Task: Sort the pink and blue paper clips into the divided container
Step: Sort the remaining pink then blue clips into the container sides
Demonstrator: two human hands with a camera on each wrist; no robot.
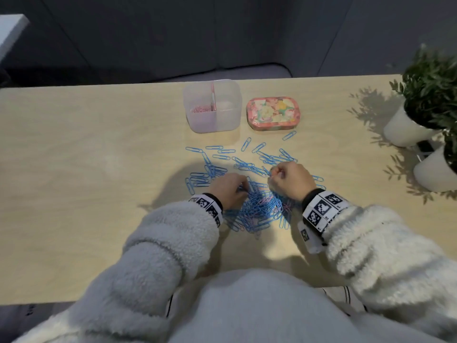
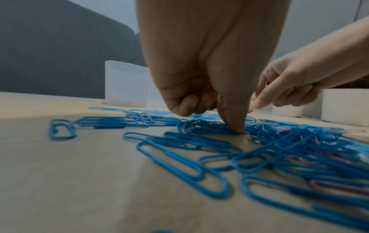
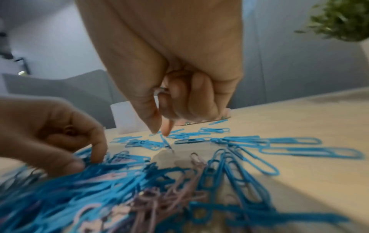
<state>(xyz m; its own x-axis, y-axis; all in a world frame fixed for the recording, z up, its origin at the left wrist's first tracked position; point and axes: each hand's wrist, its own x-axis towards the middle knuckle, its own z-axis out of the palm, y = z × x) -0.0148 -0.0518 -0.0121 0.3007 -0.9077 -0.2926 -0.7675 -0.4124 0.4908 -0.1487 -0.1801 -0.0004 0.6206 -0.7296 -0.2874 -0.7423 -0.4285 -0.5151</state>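
A heap of blue paper clips (image 1: 257, 206) with a few pink paper clips (image 3: 179, 186) mixed in lies on the table in front of me. My left hand (image 1: 241, 188) is on the heap's left side. One straight digit (image 2: 237, 129) presses down into the clips and the other fingers are curled in, holding nothing I can see. My right hand (image 3: 162, 133) hovers over the heap's far right, thumb and forefinger tips together, with a pink clip (image 3: 161, 91) tucked in its curled fingers. The clear divided container (image 1: 215, 122) stands beyond, with pink clips (image 1: 201, 110) in its left compartment.
A floral tin (image 1: 272, 113) sits right of the container. Two white pots with green plants (image 1: 410, 127) (image 1: 435, 169) stand at the table's right edge. Loose blue clips (image 1: 222, 151) are scattered between the heap and the container.
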